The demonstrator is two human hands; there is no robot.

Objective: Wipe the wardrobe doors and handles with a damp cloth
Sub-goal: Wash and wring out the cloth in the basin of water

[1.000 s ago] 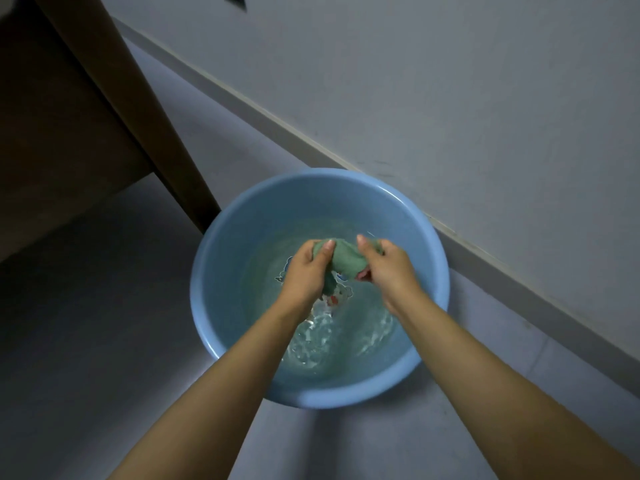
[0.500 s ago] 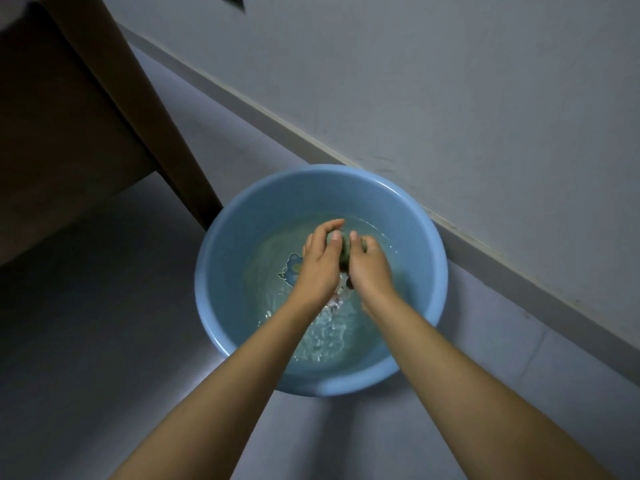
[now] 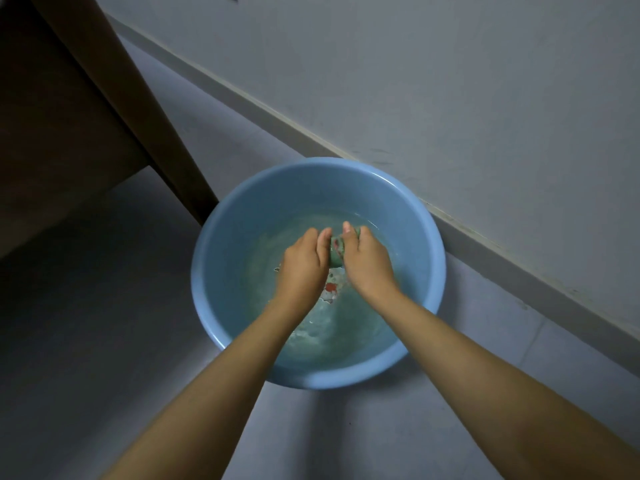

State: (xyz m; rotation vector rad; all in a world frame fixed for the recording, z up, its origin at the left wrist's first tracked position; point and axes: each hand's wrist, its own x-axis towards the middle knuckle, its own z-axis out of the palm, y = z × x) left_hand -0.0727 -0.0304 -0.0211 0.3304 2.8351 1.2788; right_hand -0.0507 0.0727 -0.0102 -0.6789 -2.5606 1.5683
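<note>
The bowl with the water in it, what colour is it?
Light blue bowl, shown best in the head view.

A round blue basin (image 3: 429, 244) holding shallow water sat on the grey tiled floor (image 3: 104, 341) at frame centre, beside the wall's skirting (image 3: 277, 119). Brown wooden furniture (image 3: 62, 109) filled the upper left.

The basin (image 3: 242, 216) wall rings both hands; a wooden leg (image 3: 145, 109) stands beyond the left hand (image 3: 303, 268), the wall (image 3: 450, 98) just beyond the right hand (image 3: 367, 265).
</note>
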